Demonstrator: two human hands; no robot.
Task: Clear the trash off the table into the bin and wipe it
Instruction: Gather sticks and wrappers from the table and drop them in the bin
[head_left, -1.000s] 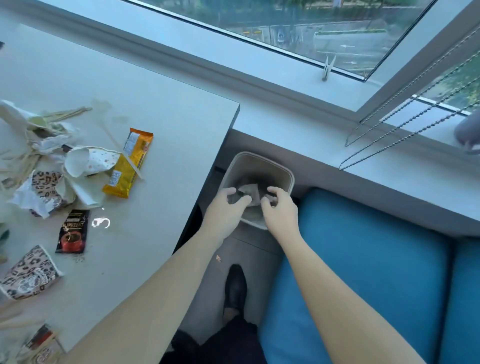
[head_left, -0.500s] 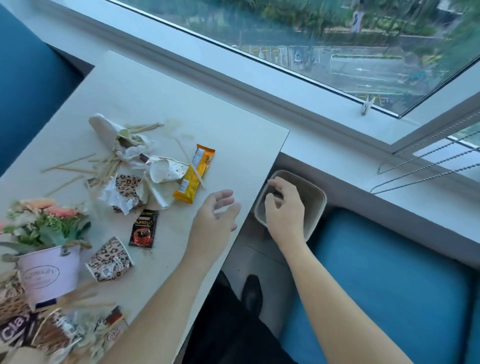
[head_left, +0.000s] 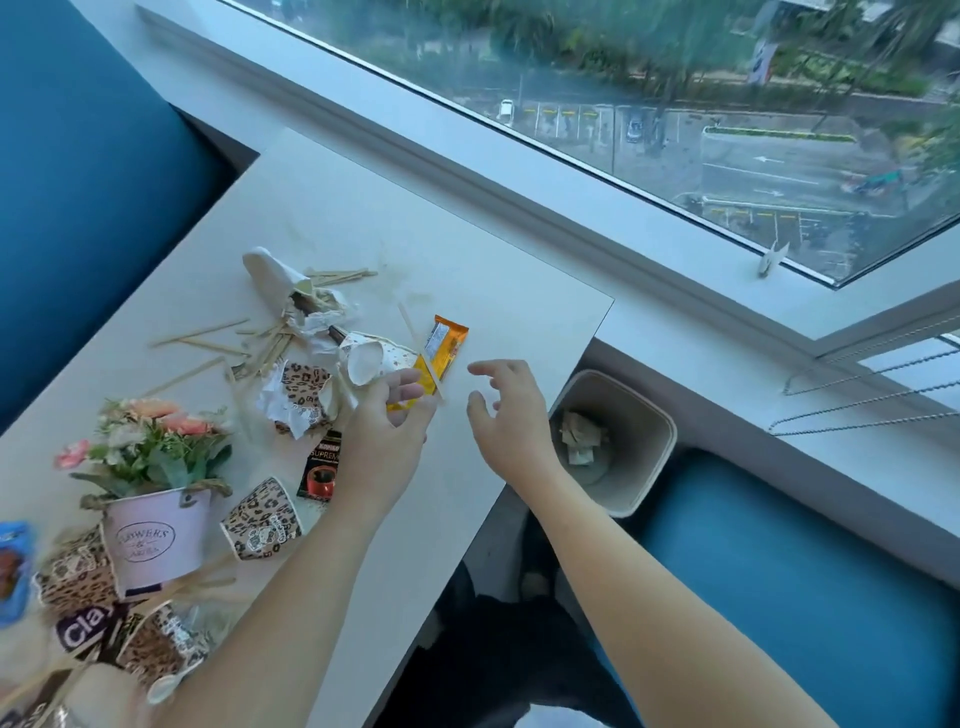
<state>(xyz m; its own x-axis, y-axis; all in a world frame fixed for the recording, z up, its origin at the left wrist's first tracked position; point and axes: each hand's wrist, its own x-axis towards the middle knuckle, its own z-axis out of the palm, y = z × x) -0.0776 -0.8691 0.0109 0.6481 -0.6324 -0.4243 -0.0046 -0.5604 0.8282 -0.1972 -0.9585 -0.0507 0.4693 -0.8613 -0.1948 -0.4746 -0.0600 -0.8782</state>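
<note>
Single head cam, close above the table (head_left: 363, 223) near its right edge, faces steeply down-forward toward the window (head_left: 701, 119).

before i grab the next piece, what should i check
1. Left hand has the wrapper: cannot tell, fingers over its near end.
2. Right hand free: ok, open, empty.
3. Bin has room: ok, few scraps inside.
4. Stick off the wrapper: not ok, lies across it.
5. Table cleared for wiping: not ok, cups and sticks remain.
</note>
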